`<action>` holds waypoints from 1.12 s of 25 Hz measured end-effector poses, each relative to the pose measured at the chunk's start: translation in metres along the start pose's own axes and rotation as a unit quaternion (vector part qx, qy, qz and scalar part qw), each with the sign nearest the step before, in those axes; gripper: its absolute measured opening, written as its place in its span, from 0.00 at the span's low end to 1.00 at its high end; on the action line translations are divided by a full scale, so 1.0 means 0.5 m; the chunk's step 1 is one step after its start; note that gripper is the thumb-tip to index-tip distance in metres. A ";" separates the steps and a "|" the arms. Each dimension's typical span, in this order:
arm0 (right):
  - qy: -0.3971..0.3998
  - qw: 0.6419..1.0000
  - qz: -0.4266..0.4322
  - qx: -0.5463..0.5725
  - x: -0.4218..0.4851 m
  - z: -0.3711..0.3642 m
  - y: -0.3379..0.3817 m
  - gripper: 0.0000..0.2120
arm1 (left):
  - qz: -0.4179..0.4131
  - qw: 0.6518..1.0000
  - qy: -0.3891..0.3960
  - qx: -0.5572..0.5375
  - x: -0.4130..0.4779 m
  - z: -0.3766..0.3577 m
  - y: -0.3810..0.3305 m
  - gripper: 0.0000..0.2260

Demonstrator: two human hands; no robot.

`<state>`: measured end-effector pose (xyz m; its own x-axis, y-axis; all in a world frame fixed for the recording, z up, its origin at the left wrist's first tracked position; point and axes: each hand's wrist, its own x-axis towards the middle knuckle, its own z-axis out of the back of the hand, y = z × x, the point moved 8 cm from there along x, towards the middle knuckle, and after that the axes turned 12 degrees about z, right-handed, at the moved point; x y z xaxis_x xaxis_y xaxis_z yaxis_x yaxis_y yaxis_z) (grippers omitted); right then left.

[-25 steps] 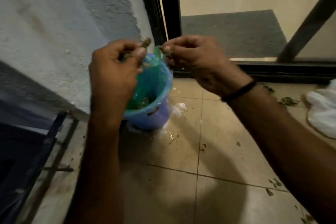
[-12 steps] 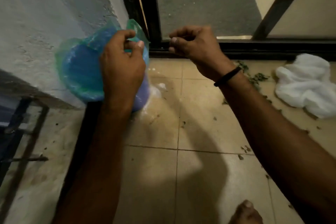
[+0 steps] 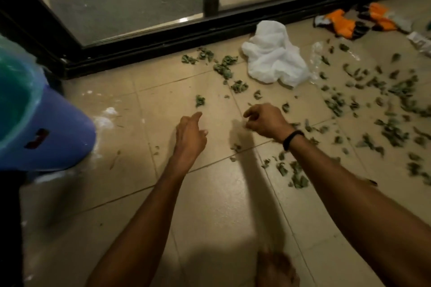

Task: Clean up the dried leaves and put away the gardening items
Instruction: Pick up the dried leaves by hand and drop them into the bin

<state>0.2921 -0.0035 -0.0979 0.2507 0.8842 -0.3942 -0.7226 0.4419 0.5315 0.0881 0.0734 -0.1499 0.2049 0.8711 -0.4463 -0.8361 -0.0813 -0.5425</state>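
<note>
Dried green leaves (image 3: 394, 134) lie scattered over the tiled floor, thickest at the right, with a small clump (image 3: 200, 100) just beyond my left hand. My left hand (image 3: 190, 137) hovers low over the tiles, index finger pointing out, holding nothing. My right hand (image 3: 264, 121), with a black wristband, reaches down among the leaves with fingers curled loosely; nothing shows in it. A blue bucket (image 3: 58, 137) lined with a green plastic bag (image 3: 16, 100) stands at the left edge, apart from both hands.
A crumpled white cloth (image 3: 272, 58) lies by the black door track (image 3: 163, 46). Orange-and-black gardening gloves (image 3: 349, 23) and a clear plastic wrapper (image 3: 419, 42) sit at the far right. My bare foot (image 3: 275, 268) is at the bottom. White powder marks the tiles beside the bucket.
My left hand let go of the bag-lined bucket, which now stands on the floor at left. Both hands dropped toward the tiles, and the view swung right onto the scattered leaves.
</note>
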 end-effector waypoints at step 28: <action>-0.170 0.973 0.144 -0.059 -0.046 -0.232 0.008 0.11 | -0.238 0.963 -0.028 0.126 0.066 -0.014 0.063 0.16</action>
<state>0.2089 -0.0398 -0.1736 0.2111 0.9767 0.0396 -0.8588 0.1659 0.4847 0.0721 0.0961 -0.1869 0.5731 0.8062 -0.1470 -0.7527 0.4469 -0.4834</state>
